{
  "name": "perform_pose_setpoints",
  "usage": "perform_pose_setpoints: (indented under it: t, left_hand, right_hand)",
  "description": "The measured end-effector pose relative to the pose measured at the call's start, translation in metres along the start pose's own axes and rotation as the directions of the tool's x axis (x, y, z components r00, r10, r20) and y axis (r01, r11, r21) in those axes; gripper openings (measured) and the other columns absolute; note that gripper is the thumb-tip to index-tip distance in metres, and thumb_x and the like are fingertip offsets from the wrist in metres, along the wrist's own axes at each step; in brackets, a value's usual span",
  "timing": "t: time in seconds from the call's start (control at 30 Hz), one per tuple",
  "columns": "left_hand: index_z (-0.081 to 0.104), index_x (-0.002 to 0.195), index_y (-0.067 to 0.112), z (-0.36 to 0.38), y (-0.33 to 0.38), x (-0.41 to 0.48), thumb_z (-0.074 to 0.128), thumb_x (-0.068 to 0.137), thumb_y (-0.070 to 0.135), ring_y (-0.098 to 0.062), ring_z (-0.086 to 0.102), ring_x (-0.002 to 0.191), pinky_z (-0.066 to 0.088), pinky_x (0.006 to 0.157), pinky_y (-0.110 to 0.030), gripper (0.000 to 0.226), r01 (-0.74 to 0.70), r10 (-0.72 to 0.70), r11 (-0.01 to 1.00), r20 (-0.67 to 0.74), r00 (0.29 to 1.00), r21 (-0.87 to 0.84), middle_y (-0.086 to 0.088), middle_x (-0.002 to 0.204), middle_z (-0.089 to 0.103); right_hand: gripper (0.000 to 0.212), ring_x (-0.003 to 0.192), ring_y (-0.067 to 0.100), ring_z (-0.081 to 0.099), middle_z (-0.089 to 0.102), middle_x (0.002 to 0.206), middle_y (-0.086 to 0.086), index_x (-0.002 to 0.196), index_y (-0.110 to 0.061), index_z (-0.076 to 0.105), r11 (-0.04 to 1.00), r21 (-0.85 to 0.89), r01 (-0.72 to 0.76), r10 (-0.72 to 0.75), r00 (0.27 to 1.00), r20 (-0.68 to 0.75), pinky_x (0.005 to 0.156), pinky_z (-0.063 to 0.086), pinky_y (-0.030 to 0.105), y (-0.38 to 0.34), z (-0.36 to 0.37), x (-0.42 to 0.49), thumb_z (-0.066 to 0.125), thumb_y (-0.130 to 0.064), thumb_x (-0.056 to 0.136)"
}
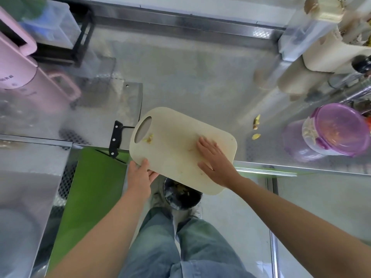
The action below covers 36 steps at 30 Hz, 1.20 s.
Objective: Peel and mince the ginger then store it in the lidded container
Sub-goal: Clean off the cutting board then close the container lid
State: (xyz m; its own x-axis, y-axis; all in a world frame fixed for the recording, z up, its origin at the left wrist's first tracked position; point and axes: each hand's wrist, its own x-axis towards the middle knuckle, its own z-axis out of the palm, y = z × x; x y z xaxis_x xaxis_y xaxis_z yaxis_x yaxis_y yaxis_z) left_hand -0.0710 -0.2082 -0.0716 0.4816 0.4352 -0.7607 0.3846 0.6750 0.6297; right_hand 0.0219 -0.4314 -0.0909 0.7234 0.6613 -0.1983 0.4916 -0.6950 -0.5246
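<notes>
Head view, looking down at a steel desk [180, 77] w/ a raised metal back edge. Far left: pink appliance [24, 63], clear box [50, 25] on a black rack behind it. Far right: beige items, blurred, can't ID. Right side of the desk: purple container [339, 129], lid on, lying tilted; pale yellow bits show through its wall. Two ginger peel scraps [257, 122] lie on the desk just left of it, well apart from the cutting board [176, 137]. Cleaver [116, 138] lies left of the board, black handle twd the front edge, blade flat on the desk. Green board [96, 187] hangs below the desk front. On the floor: dark bin [180, 196] w/ scraps inside, next to the person's jeans [180, 247].

The cutting board is beige and juts past the desk's front edge, its near corner over the bin. A few ginger bits [149, 139] sit by its handle hole.

Left hand [139, 177]: grips the board's near-left edge, thumb on top, fingers curled under. Right hand [214, 159]: palm down on the board's top face, fingers straight, close together, thumb out to the side.
</notes>
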Motion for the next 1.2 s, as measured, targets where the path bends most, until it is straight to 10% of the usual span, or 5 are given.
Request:
perform_pose_setpoints:
  t: [0.37, 1.2]
  left_hand:
    - [0.054, 0.123, 0.024, -0.033, -0.021, -0.024, 0.036, 0.099, 0.054, -0.015, 0.066, 0.097, 0.054, 0.073, -0.031, 0.042, -0.018, 0.017, 0.995, -0.016, 1.000, -0.093, 0.000, 0.109, 0.069]
    - [0.056, 0.120, 0.021, -0.178, -0.048, -0.087, 0.043, 0.102, 0.032, -0.014, 0.064, 0.099, 0.052, 0.077, -0.030, 0.025, -0.080, 0.085, 0.995, 0.082, 0.993, -0.059, 0.002, 0.108, 0.068]
  right_hand:
    - [0.069, 0.149, 0.019, -0.002, 0.004, 0.161, 0.005, 0.153, -0.007, 0.016, 1.000, -0.023, -0.011, 0.012, 1.000, 0.022, 0.121, -0.002, 0.032, -0.015, 0.008, -0.022, 0.052, -0.023, 0.096]
    - [0.062, 0.148, 0.013, -0.008, -0.005, 0.162, 0.001, 0.154, -0.013, 0.003, 0.998, -0.042, -0.038, 0.039, 0.999, 0.027, 0.120, -0.007, 0.031, -0.176, 0.108, -0.103, 0.035, -0.029, 0.103]
